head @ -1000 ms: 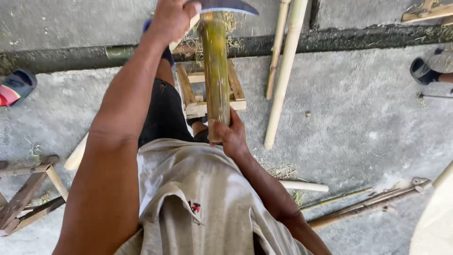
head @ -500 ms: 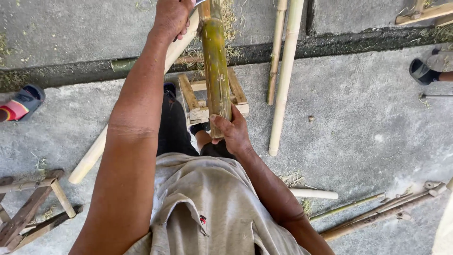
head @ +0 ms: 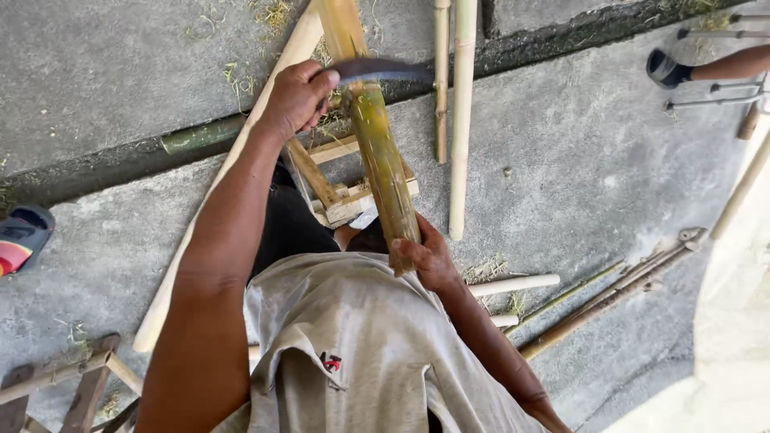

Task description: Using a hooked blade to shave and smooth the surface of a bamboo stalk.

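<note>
The green-yellow bamboo piece (head: 383, 172) stands tilted over a small wooden frame (head: 345, 188) on the concrete floor (head: 601, 176), with a dark curved blade (head: 377, 70) set across its upper part. The right hand (head: 429, 256) is clamped around the bamboo's lower end, and the left hand (head: 297, 96) is closed around the blade's handle. Pale bamboo poles (head: 461, 120) lie just beside it, and a sandal (head: 24, 236) is well apart.

My left hand (head: 298, 98) hides the knife's handle, its dark blade (head: 383, 69) is smeared by blur, my right palm (head: 429, 258) covers the bamboo piece's (head: 383, 164) near end, and the frame's left edge cuts off a sandal (head: 22, 237).
</note>
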